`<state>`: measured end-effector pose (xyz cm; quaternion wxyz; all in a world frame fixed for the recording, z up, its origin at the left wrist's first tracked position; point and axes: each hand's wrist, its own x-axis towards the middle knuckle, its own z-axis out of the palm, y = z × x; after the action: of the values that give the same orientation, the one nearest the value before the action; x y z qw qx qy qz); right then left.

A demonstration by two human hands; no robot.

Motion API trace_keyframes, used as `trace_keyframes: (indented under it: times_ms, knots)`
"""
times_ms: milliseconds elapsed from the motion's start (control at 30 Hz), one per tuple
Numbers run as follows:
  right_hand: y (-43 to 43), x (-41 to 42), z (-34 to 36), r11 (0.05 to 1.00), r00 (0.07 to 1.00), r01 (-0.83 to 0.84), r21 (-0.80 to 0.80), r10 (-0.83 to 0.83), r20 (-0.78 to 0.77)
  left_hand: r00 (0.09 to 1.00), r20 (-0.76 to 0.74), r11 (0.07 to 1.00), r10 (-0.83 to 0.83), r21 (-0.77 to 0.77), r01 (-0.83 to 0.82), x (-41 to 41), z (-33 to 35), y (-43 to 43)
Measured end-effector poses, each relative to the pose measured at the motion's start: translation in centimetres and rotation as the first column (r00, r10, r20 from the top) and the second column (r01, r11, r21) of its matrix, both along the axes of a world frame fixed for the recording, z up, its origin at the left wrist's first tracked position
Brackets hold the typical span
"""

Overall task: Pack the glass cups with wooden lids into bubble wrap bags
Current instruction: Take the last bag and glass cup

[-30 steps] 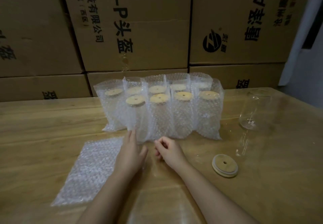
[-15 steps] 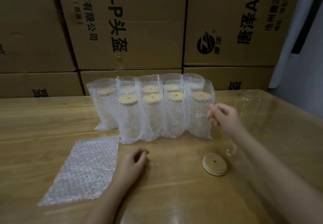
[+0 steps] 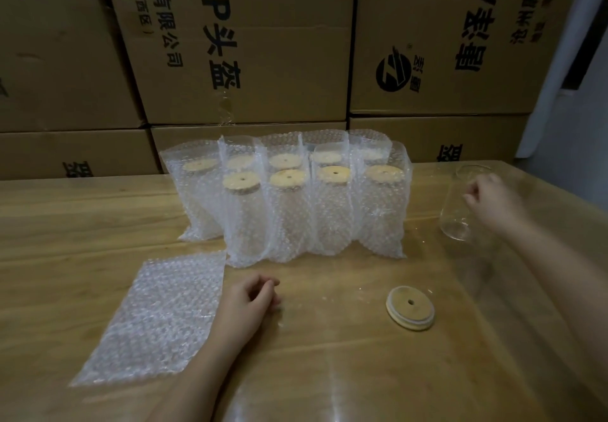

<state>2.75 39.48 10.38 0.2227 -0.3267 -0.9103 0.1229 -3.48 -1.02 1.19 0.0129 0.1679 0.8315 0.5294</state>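
Note:
A bare glass cup (image 3: 455, 214) stands upright at the right of the wooden table, without a lid. My right hand (image 3: 490, 199) reaches in front of it, fingers loosely curled; whether it touches the glass is unclear. A round wooden lid (image 3: 410, 307) with a centre hole lies flat nearer me. An empty bubble wrap bag (image 3: 158, 319) lies flat at the left. My left hand (image 3: 245, 308) rests on the table beside the bag, fingers loosely curled, holding nothing. Several lidded cups in bubble wrap bags (image 3: 289, 201) stand in two rows at the back.
Stacked cardboard boxes (image 3: 246, 43) with printed text form a wall right behind the table (image 3: 329, 372). The table's right edge runs diagonally past the glass cup. A pale curtain (image 3: 566, 59) hangs at the far right.
My right hand has moved from the table centre out to the right, up to the glass cup. My left hand drew back slightly and curled beside the flat bag.

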Motion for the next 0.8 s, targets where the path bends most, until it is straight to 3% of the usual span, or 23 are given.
trace_keyframes:
  times_ms: [100,167,267,367,500,633,700,800]
  knots:
    - [-1.4,0.7,-0.9,1.000,0.992,-0.024,0.002,0.024,-0.122,1.000,-0.009,1.000,-0.002,-0.003,0.002,0.2,0.1,0.0]
    - [-2.8,1.5,-1.3,0.999,0.948,-0.033,-0.030,0.022,-0.318,1.000,-0.011,1.000,-0.009,-0.003,0.009,0.4,0.2,-0.1]
    - [-5.6,3.1,-1.3,0.995,0.776,-0.081,-0.066,0.022,-0.631,1.000,0.000,1.000,-0.019,0.008,0.019,0.6,0.3,-0.1]
    - [-8.7,4.2,-1.7,0.988,0.584,-0.132,-0.083,0.010,-0.812,0.998,0.041,0.997,-0.036,0.076,0.033,0.9,0.5,0.5]
    - [-10.9,5.4,-2.3,0.977,0.440,-0.173,-0.123,-0.035,-0.897,0.973,0.175,0.961,-0.150,0.256,0.102,2.0,1.4,2.1]
    - [-12.7,6.0,-1.8,0.962,0.348,-0.199,-0.185,-0.107,-0.931,0.930,0.237,0.936,-0.280,0.284,0.209,3.1,1.6,3.1]
    - [-14.4,5.8,-1.8,0.941,0.303,-0.272,-0.200,-0.113,-0.946,0.893,0.279,0.910,-0.352,0.324,0.258,3.5,1.6,3.5]
    - [-18.4,4.3,-2.5,0.853,0.311,-0.457,-0.252,-0.113,-0.944,0.787,0.411,0.822,-0.461,0.532,0.205,3.7,1.8,4.0]
